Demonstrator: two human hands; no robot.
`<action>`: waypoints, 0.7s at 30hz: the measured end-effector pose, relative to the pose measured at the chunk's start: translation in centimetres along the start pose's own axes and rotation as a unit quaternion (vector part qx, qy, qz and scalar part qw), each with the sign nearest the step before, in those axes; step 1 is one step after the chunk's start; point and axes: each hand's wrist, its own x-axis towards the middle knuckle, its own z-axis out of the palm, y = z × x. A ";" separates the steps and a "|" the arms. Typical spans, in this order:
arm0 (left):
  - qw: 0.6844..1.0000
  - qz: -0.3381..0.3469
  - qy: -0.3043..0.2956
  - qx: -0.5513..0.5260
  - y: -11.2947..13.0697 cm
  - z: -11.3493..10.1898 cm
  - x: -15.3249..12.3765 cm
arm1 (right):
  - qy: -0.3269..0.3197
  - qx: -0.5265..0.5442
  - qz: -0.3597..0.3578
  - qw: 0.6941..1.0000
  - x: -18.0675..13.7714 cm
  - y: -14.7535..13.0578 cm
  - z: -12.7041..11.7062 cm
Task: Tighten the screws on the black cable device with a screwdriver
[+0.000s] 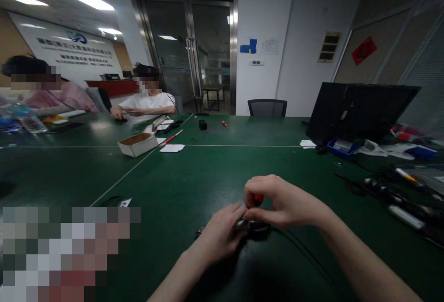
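Observation:
My right hand [277,202] is curled around a small screwdriver with a red handle [258,197], held upright over a dark little device [255,227] on the green table [215,172]. My left hand [222,232] is closed on the left side of that device and steadies it. A thin black cable [298,246] runs from the device toward the right. The device itself is mostly hidden under my fingers.
An open cardboard box [138,144], paper slips and another red screwdriver [225,125] lie farther back. A black monitor [357,110] stands at the right, with pens and tools [398,195] beside it. Two people sit at the far left. An office chair [267,107] faces glass doors.

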 end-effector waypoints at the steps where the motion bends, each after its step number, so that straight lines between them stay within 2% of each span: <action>1: 1.000 -0.001 -0.004 -0.002 0.0 0.0 0.0 | 0.009 -0.005 0.017 1.000 0.1 0.1 0.1; 5: 1.000 -0.001 -0.009 -0.012 0.1 -0.1 -0.1 | 0.047 -0.060 0.082 0.994 0.4 0.3 0.5; 12: 1.000 -0.002 -0.017 -0.017 0.5 0.0 -0.1 | 0.037 -0.103 0.054 0.993 0.3 0.6 0.4; 17: 1.000 -0.001 -0.014 -0.015 0.8 -0.1 -0.1 | 0.036 -0.111 0.074 0.990 0.3 1.2 0.0; 21: 1.000 -0.013 -0.020 0.005 0.8 -0.1 0.0 | 0.040 -0.168 0.089 0.981 0.2 1.5 -0.2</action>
